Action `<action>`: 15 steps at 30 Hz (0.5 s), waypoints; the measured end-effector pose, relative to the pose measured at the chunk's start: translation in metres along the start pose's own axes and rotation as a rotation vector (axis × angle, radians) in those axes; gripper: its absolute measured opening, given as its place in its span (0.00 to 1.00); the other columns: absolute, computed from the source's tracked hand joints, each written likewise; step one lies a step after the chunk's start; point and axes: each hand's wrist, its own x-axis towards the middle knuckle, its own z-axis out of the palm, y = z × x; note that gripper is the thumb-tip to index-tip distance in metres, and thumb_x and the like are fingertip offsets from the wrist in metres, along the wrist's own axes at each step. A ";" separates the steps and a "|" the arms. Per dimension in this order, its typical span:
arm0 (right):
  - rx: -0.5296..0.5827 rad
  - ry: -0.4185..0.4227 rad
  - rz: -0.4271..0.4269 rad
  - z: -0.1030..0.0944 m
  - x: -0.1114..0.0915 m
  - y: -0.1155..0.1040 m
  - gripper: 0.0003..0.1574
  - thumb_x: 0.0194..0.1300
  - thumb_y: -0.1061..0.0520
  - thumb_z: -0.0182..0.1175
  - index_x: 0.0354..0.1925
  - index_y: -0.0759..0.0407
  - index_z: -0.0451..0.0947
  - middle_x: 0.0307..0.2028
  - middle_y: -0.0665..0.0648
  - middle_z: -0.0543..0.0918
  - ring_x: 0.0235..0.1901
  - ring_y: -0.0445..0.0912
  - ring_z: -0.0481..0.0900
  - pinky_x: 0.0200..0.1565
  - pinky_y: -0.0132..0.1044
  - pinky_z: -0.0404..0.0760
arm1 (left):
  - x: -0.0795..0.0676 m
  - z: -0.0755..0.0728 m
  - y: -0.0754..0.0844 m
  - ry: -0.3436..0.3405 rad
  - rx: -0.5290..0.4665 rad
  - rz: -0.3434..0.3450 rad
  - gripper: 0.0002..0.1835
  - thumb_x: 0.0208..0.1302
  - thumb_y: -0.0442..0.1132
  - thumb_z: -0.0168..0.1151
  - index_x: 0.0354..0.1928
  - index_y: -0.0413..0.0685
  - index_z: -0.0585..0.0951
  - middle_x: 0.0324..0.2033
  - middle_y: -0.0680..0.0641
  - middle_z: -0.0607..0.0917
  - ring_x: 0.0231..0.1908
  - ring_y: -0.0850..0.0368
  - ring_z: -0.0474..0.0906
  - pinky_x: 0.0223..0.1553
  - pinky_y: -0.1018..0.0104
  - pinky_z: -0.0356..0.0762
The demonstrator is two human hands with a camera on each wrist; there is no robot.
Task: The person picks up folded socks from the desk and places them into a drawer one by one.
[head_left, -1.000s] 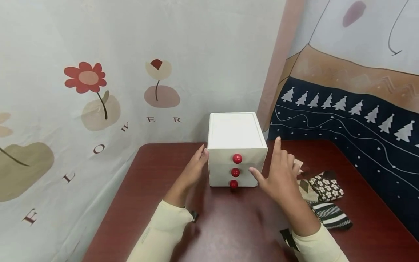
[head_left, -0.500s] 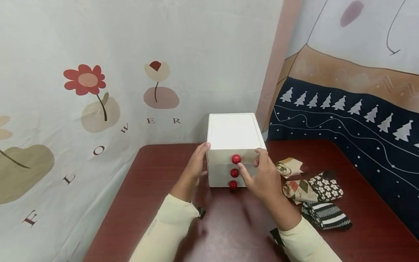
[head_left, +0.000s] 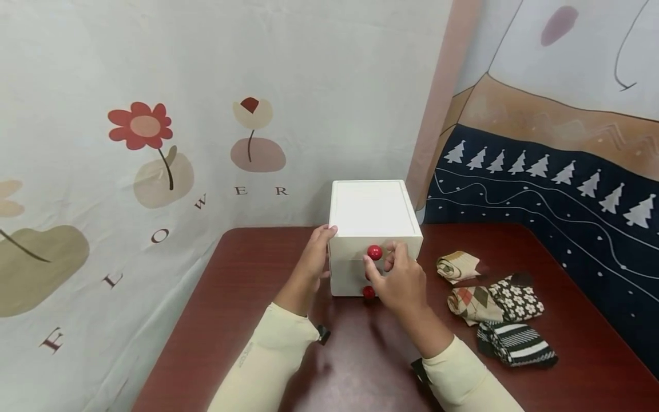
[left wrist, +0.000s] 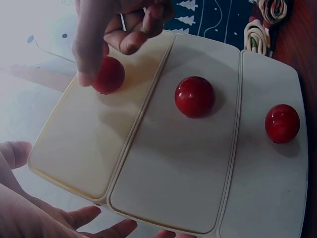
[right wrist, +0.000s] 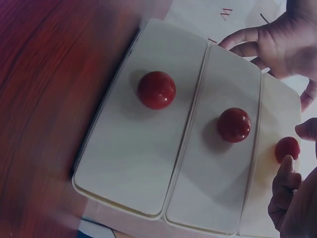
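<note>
A white box with three drawers (head_left: 350, 277) stands on the table, a red knob on each drawer front. My left hand (head_left: 312, 260) rests against its left side, thumb at the upper front corner and fingers spread along the side. My right hand (head_left: 404, 283) is at the top drawer, thumb and bent forefinger on either side of the top knob (head_left: 374, 252). In the right wrist view a fingertip is right at this knob (right wrist: 287, 148), while the thumb stands slightly apart from it. The middle knob (left wrist: 194, 97) shows fully in the left wrist view.
Right of the box lie several folded socks: a beige roll (head_left: 457, 266), an argyle one (head_left: 475, 304), a flowered one (head_left: 516, 298) and a dark striped one (head_left: 517, 344). The reddish-brown table (head_left: 247, 286) meets a printed cloth (head_left: 319, 114) behind.
My right hand has come in from the right of the box to the top knob, its raised forefinger now bent. My left hand has settled against the left side, thumb at the corner.
</note>
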 end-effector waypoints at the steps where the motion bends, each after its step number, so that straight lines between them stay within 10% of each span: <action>1: 0.001 0.010 -0.005 0.001 0.000 0.000 0.27 0.63 0.50 0.79 0.47 0.65 0.77 0.21 0.56 0.78 0.17 0.46 0.71 0.22 0.39 0.69 | 0.000 0.000 0.000 0.000 -0.008 -0.002 0.39 0.79 0.63 0.50 0.84 0.55 0.61 0.83 0.36 0.60 0.80 0.26 0.59 0.71 0.18 0.61; 15: 0.017 0.065 -0.063 0.010 0.000 -0.004 0.16 0.61 0.58 0.76 0.38 0.66 0.80 0.18 0.57 0.80 0.16 0.44 0.75 0.20 0.37 0.74 | 0.002 0.000 -0.002 0.017 -0.011 0.006 0.37 0.77 0.59 0.52 0.82 0.55 0.63 0.78 0.38 0.69 0.75 0.29 0.68 0.68 0.19 0.64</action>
